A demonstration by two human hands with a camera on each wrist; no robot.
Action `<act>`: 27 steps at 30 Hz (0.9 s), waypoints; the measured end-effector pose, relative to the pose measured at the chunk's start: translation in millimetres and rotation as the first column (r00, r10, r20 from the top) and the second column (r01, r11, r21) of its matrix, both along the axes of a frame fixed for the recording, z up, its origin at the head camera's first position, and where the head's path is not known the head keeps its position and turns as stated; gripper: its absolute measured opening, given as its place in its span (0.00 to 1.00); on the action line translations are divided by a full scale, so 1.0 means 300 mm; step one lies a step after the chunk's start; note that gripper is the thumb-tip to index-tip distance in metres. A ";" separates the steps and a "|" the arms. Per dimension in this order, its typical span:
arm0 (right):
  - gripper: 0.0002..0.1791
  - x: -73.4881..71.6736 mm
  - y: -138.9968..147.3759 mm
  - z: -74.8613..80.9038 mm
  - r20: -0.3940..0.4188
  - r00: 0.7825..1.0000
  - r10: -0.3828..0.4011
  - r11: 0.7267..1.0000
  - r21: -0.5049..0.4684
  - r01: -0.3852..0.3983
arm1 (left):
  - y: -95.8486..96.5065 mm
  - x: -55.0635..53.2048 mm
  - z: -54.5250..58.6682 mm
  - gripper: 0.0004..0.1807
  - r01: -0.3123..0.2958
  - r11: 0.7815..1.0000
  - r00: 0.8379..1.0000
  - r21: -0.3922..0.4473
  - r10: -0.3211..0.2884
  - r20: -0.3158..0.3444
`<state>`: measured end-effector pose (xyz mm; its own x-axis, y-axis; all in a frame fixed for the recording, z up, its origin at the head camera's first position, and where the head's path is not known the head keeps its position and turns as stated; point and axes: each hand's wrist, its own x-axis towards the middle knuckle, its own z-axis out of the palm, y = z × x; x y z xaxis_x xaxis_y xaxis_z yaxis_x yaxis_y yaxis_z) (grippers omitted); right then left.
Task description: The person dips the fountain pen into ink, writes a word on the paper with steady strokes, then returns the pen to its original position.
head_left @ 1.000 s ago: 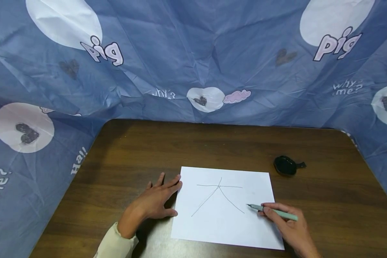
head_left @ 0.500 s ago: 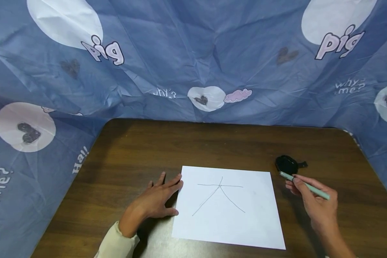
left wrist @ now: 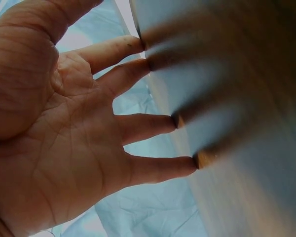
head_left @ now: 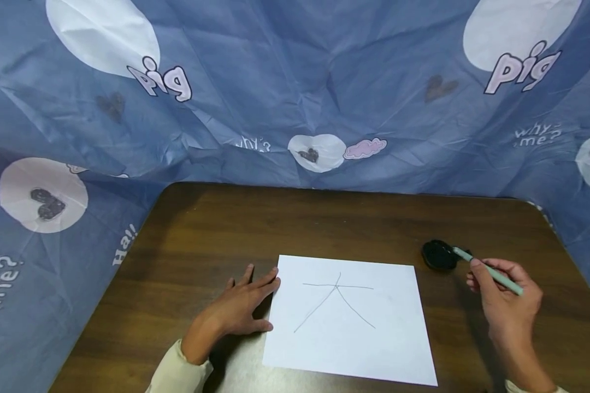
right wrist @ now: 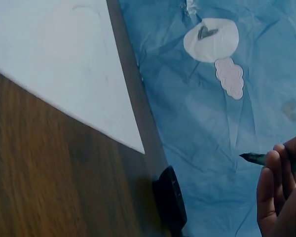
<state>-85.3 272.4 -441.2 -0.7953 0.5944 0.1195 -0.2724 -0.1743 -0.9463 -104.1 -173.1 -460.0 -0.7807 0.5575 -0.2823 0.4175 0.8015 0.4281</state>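
A white sheet of paper (head_left: 344, 352) lies on the table with a few thin dark strokes on it, a crossbar over two spreading legs. My left hand (head_left: 236, 310) has its fingers spread, fingertips at the paper's left edge and on the table; the left wrist view shows the bare palm (left wrist: 74, 143). In my right hand (head_left: 508, 311) I pinch a slim green pen (head_left: 505, 280) between thumb and fingers. Its tip overlaps the handle side of a small black pan-shaped dish (head_left: 437, 255). In the right wrist view, the pen (right wrist: 256, 158) shows a dark pointed tip, raised above the dish (right wrist: 170, 200).
The brown wooden table (head_left: 255, 218) has rounded far corners. Behind it and along both sides hangs a blue printed cloth (head_left: 255, 82) with hearts and lettering. The dish stands beyond the paper's right edge.
My right hand has carried the pen from over the paper's right part to the dish at the upper right. The left hand stays in place, and the strokes look the same.
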 end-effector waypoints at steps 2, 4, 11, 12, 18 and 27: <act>0.10 -0.014 0.012 -0.007 -0.022 1.000 -0.021 1.000 -0.012 0.021 | -0.001 0.001 0.000 0.46 -0.003 1.000 1.000 0.005 0.003 0.005; 0.12 -0.028 0.030 -0.015 -0.008 0.999 -0.039 0.999 -0.004 0.039 | -0.003 0.002 0.000 0.46 -0.006 1.000 1.000 0.006 0.006 0.008; 0.10 -0.060 0.096 -0.071 0.060 0.994 -0.092 0.996 0.022 0.091 | -0.001 0.009 0.000 0.46 0.006 1.000 1.000 0.010 -0.006 0.013; 0.10 -0.063 0.101 -0.080 0.063 0.993 -0.101 0.995 0.032 0.099 | -0.001 0.008 0.000 0.46 0.009 1.000 1.000 0.010 -0.009 0.011; 0.08 -0.079 0.119 -0.119 0.250 0.950 -0.184 0.965 0.231 0.126 | 0.000 0.003 0.005 0.46 0.005 1.000 1.000 0.003 -0.005 0.007; 0.22 -0.069 0.158 -0.153 0.506 0.763 -0.403 0.731 0.679 -0.064 | 0.001 -0.002 0.004 0.46 -0.005 1.000 1.000 0.002 0.005 0.026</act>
